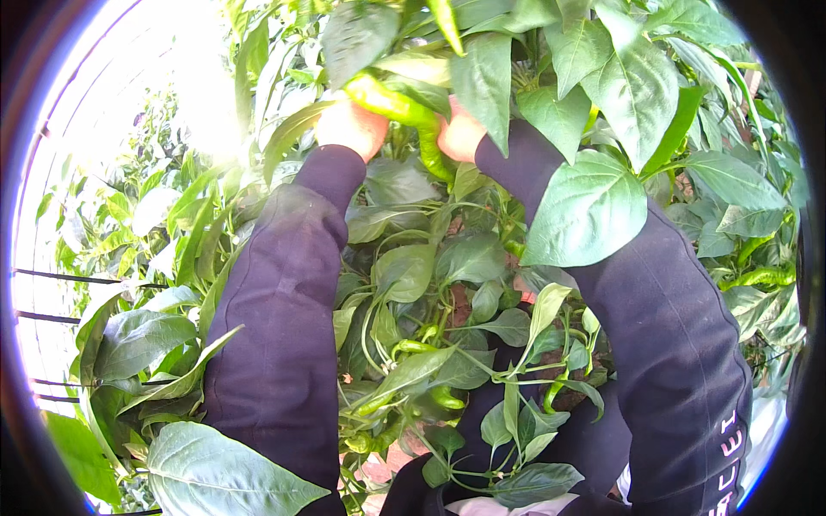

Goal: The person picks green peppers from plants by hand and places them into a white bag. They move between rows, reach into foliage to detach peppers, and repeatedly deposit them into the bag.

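Observation:
Both arms, in dark sleeves, reach up into a leafy pepper plant. Behind a long, curved green pepper [393,106] is my left hand [353,129], its fingers hidden by the pepper and leaves. My right hand [461,132] is just right of the same pepper, partly covered by a large leaf [483,87]; its fingers are also hidden. Whether either hand grips the pepper cannot be told. Another slim green pepper [445,24] hangs above them. Lower down, between the forearms, small green peppers [445,397] hang among the stems.
Dense pepper foliage [145,338] stands on the left beside dark horizontal wires [64,277]. A broad leaf [590,209] overlaps the right sleeve. More peppers [765,277] hang at the far right. Stems and leaves [510,419] spread before the person's dark-clothed legs.

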{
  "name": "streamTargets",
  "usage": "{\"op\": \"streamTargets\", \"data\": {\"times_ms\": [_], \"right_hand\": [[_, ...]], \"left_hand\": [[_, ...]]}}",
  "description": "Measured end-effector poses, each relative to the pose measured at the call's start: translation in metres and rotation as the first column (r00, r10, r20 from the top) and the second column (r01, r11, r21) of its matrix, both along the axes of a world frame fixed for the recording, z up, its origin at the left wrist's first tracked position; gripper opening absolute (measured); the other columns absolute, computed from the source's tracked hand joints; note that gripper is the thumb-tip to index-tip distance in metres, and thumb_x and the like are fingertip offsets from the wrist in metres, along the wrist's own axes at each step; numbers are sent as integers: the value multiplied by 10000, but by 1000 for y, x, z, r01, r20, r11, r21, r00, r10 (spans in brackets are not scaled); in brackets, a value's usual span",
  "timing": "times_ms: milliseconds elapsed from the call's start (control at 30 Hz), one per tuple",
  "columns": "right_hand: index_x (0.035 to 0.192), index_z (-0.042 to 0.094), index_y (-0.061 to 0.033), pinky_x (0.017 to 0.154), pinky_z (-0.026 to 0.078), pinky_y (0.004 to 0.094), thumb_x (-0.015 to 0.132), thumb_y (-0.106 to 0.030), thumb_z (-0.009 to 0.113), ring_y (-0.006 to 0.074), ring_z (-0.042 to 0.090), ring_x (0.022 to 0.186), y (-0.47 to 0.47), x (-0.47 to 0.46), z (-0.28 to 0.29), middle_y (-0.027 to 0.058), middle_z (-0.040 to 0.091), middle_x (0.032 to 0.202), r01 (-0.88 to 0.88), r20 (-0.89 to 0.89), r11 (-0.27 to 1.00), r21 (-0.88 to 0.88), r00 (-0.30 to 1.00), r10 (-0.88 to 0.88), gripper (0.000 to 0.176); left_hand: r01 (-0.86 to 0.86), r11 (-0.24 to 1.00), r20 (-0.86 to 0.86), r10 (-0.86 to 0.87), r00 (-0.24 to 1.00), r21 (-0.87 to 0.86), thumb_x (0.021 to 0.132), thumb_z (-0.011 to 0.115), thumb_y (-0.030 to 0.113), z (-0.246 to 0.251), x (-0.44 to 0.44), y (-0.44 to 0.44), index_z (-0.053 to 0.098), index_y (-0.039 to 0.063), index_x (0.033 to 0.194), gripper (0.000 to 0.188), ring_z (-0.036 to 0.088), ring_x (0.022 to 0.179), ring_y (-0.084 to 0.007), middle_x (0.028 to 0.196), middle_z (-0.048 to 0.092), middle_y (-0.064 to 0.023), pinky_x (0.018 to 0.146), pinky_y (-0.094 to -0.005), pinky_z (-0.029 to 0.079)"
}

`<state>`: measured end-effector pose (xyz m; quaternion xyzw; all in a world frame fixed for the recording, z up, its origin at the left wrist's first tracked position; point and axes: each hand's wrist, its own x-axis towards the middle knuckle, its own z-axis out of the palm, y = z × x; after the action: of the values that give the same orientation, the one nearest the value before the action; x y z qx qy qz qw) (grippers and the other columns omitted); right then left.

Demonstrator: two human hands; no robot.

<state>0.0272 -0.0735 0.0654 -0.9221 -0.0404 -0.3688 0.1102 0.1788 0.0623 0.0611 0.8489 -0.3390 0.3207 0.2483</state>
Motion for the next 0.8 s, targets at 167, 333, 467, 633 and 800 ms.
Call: {"op": "streamTargets", "data": {"times_ms": [167,333,467,633,800], "right_hand": [[1112,629,-10,940,461,446,887,-249,516,367,588,1095,-12,-5,8,200,642,1135,157,-485,975,159,872,-61,347],[1144,635,-9,936,472,450,884,-262,518,368,606,1062,-17,0,10,207,638,1158,-20,-571,996,92,818,69,381],[935,711,-17,795,519,455,825,-197,559,360,658,888,-28,2,21,230,683,948,-276,-434,961,-25,869,239,261],[1017,711,-70,795,520,432,837,-214,558,322,663,940,-23,-7,27,168,688,1046,83,-501,992,-95,857,-119,277],[1044,702,-79,806,514,427,860,-345,514,324,662,925,-22,1,23,138,699,1027,-69,-542,976,206,823,172,374]], "left_hand": [[165,986,-72,-163,984,20,856,553,259,4,5,8,638,37,970,264,655,945,-344,926,678,-185,794,-447,514],[199,875,-54,-195,979,441,878,516,165,24,-9,22,625,146,991,158,615,936,-205,975,675,-98,894,-367,463],[162,871,-396,40,917,463,910,489,223,29,-13,18,589,66,1155,308,616,1048,-312,1120,635,-200,896,-393,495],[265,913,-553,-54,832,310,906,498,207,28,-6,18,600,67,1150,300,622,998,-289,1099,646,-181,847,-380,499],[294,916,-583,-86,808,272,901,506,191,30,-5,20,611,68,1145,293,628,948,-266,1077,657,-162,798,-367,503]]}}
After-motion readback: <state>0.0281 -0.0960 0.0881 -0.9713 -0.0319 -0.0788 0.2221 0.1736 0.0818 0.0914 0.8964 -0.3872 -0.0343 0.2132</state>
